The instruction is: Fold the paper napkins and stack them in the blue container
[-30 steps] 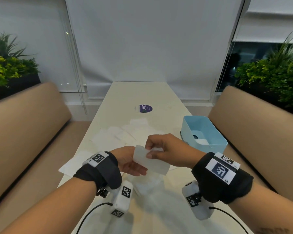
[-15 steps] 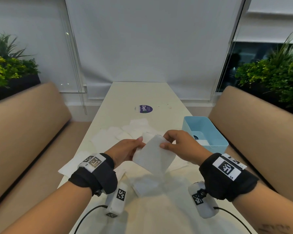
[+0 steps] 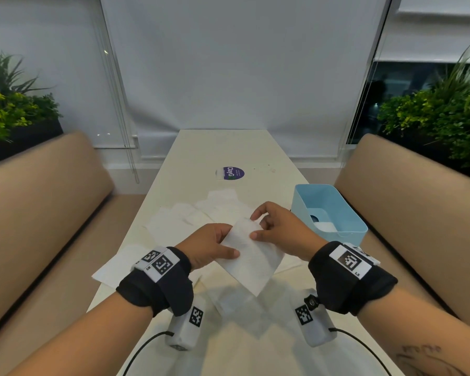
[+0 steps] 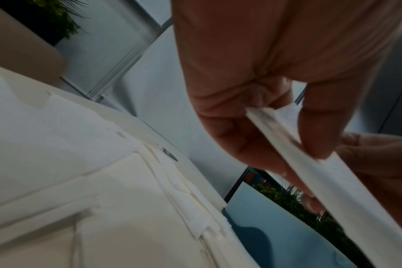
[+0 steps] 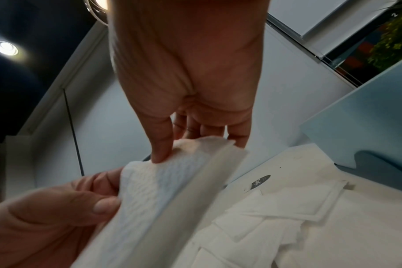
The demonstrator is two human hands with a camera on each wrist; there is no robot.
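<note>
Head view: one napkin [image 3: 250, 256] aloft, several loose napkins [image 3: 201, 215] below, one container [image 3: 342, 204], two hands. Left hand [image 3: 206, 245] and right hand [image 3: 280, 232] pinch its edges, napkin between them.

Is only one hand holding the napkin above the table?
No, the left hand and the right hand both pinch the napkin, one at each side.

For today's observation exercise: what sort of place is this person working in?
Probably a café or restaurant booth: tan padded benches flank a long white table, with leafy planters behind them.
</note>
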